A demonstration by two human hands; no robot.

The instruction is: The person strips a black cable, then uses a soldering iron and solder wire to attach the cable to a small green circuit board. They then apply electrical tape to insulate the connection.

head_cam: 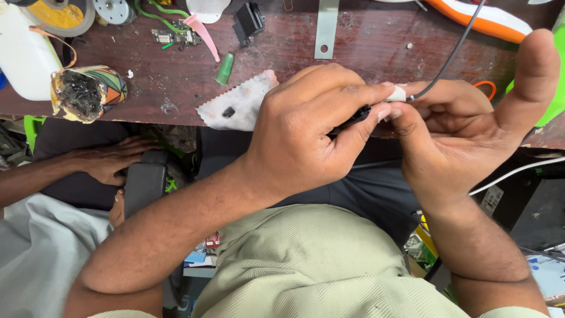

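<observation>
Your left hand (pixel 306 132) is closed around a small black part (pixel 353 116), of which only a short piece shows between your fingers; the rest is hidden in the fist. Your right hand (pixel 453 132) meets it from the other side and pinches a small white plug (pixel 397 94) between the forefinger and the fingers under it, while the thumb stands up free and touches nothing. The white plug lies just beside the end of the black part; whether the two already touch, you cannot tell from here. A thin black cable (pixel 453 53) goes from the white plug up over the dark wooden table (pixel 365 41). Both hands are in front of the table edge, above your lap.

On the table, left of your hands, lies a white cloth (pixel 241 103) with a small black bit on it, near it a green cone cap (pixel 224 69) and a grey metal strip (pixel 325 29). At the far left another person's hand (pixel 112 159) rests low beside a black block (pixel 144 182), well apart from yours
</observation>
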